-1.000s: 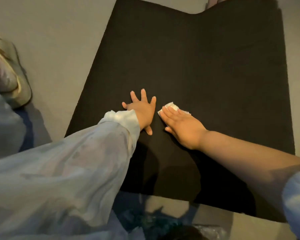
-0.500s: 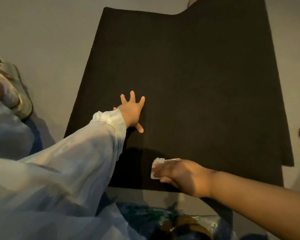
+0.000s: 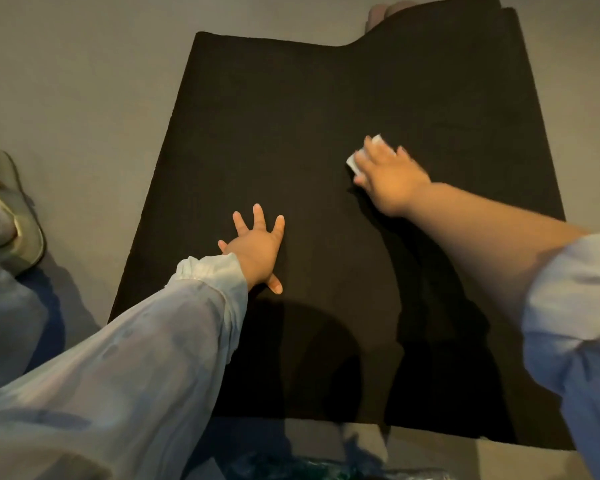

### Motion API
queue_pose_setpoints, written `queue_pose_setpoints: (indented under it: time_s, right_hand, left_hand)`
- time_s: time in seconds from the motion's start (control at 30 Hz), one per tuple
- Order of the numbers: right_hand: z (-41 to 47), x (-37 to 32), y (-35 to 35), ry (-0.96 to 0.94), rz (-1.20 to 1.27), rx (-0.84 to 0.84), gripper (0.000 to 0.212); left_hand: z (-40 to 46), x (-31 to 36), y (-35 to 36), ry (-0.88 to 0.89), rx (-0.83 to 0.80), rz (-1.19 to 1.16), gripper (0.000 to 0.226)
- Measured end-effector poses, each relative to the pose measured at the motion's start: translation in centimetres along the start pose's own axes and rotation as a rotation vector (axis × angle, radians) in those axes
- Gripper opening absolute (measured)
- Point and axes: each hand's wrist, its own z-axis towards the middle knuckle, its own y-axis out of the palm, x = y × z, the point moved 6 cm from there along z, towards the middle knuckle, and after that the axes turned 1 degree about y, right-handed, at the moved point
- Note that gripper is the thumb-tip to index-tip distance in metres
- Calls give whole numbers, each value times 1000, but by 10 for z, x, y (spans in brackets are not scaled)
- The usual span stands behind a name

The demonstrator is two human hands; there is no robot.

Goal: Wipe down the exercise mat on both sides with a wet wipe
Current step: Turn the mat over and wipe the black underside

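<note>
From the head camera I see the dark brown, almost black rectangular exercise mat (image 3: 326, 133) spread flat on a pale grey floor (image 3: 84, 81), its matte surface filling the middle of the view; its far right part reaches further away than the left, leaving a step in the far edge. My left hand (image 3: 257, 249) lies palm down on the mat's near-left area, fingers straight and spread wide, holding nothing, with a gathered white sheer sleeve cuff (image 3: 210, 271) at the wrist. My right hand (image 3: 388, 178), blurred, is flat on the mat further away and to the right, fingers extended and pressing a small folded white wet wipe (image 3: 355, 161) against the surface; the wipe peeks out past the fingertips. At the left edge a grey-green sandal (image 3: 21, 216) sits on the floor, beside the mat but apart from it.
</note>
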Motion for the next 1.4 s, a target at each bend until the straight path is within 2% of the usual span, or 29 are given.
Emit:
queue_pose_setpoints:
  time_s: [0.07, 0.17, 0.3, 0.43, 0.53, 0.63, 0.67, 0.7, 0.8, 0.83, 0.87, 0.93, 1.0, 1.13, 1.23, 1.33, 1.4]
  right_hand:
    - [-8, -4, 25, -7, -7, -63, 53]
    - [-22, -16, 37, -80, 64, -2, 49]
    - [-68, -44, 45, -283, 73, 69, 48]
    - [-125, -72, 72, -390, 96, -51, 55]
    - [-168, -88, 85, -518, 82, -79, 55]
    - [-206, -110, 104, -664, -114, -75, 56]
    - [-219, -118, 115, -709, -145, -149, 56]
    - [-226, -121, 122, -718, -121, -229, 55]
    - [-237, -123, 115, -749, 124, -196, 49]
    - [-239, -122, 112, -759, 291, -269, 45]
    - [-239, -121, 107, -746, 470, -365, 43]
    - [-232, -115, 95, -680, 672, -488, 41]
    - [-202, -99, 73, -547, 761, -400, 39]
    - [-112, -41, 6, -288, 583, 110, 36]
    - [-58, 6, -32, -79, 456, 362, 38]
    - [-27, 32, -38, 49, 265, 424, 42]
    - [-18, 25, -14, 8, 86, 274, 46]
  left_hand:
    - [1, 0, 0, 1, -7, -3, 127]
    - [-1, 0, 0, -9, -9, 0, 127]
    - [-5, 2, -2, -5, -7, 10, 126]
    - [-11, 3, -3, 7, 13, 23, 124]
    - [-13, 3, -4, 14, 28, 36, 123]
    - [-14, 3, -4, 17, 44, 37, 123]
    - [-14, 4, -4, 16, 46, 36, 123]
    - [-14, 3, -4, 14, 44, 35, 123]
    - [-12, 3, -3, 13, 40, 29, 124]
    - [-12, 3, -3, 14, 42, 29, 124]
    - [-12, 3, -3, 16, 43, 32, 124]
    - [-10, 3, -2, 14, 44, 36, 124]
    - [-8, 2, -2, 11, 36, 38, 125]
    - [-5, 1, -1, 6, 16, 27, 126]
    - [-3, 0, 0, -3, 10, 26, 126]
    - [0, 1, 1, 0, 14, 19, 127]
    - [0, 0, 1, 0, 15, 11, 128]
